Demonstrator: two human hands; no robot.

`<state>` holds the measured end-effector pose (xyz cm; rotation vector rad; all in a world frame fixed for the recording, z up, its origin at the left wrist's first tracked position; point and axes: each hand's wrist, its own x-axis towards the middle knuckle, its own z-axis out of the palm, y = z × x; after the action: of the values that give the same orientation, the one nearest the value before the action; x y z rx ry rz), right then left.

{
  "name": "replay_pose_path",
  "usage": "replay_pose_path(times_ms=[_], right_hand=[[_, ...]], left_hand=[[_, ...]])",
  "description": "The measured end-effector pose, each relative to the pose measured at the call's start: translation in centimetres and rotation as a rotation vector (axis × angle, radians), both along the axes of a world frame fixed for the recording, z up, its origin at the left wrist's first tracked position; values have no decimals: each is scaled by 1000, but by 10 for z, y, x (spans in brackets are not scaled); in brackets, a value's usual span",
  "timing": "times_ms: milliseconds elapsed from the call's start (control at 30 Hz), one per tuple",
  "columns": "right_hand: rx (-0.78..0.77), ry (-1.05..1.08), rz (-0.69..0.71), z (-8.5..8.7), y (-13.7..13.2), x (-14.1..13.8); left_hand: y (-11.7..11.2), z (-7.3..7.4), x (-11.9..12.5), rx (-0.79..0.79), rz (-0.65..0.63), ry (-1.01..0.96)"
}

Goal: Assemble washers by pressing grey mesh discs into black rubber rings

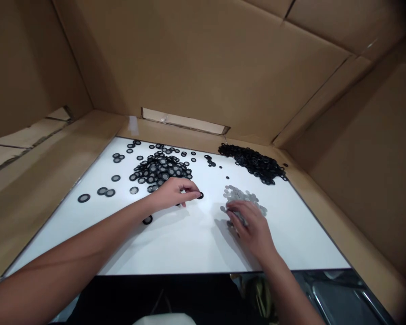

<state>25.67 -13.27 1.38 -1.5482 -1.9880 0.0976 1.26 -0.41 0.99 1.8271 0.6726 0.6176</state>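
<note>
In the head view, the left hand (173, 194) has curled fingertips just beside a small black rubber ring (200, 195), grip unclear. The right hand (249, 228), fingers half-closed, rests on loose silver metal discs (240, 196), any hold hidden; a careless sweep could scatter them into the black-rimmed mesh discs (159, 168).

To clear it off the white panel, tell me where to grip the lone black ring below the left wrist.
Take the black ring by its outer rim, pinching opposite edges from above. It seems to lie flat on the white panel, so its low edge may need tipping up first. No other ring crowds it, so the left hand can probably come from its upper right.
</note>
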Motion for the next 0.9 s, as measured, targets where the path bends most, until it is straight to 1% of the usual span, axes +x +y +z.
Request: replay_pose_path(times_ms=[100, 167, 233, 333, 467, 533, 700, 800, 900], right_hand=[[-54, 131, 118, 22, 36, -16], [-90, 187, 205, 32, 61, -27], [-109, 215, 281, 35, 81, -36], [-128, 254, 343, 29, 99, -42], [-130, 286, 324, 15, 102, -42], [-126, 271, 316, 12, 100, -41], [-113, 223, 343, 16, 91, -39], [-103, 196, 347, 21, 85, -39], [-95, 155, 367, 21, 81, -39]], left_hand=[[3, -1, 0, -171, 32, -76], [5, -1, -1, -254, 51, -132], [8, 0, -2, -310, 63, -187], [11, -2, -3, -370, 67, -234], [12, -7, 0, -412, 60, -253], [10, -8, 1, -421, 52, -255], [7, -7, 0, -391, 29, -224], [8, -8, -1, -359, 6, -217], [8, -11, -1, -366, -14, -230]])
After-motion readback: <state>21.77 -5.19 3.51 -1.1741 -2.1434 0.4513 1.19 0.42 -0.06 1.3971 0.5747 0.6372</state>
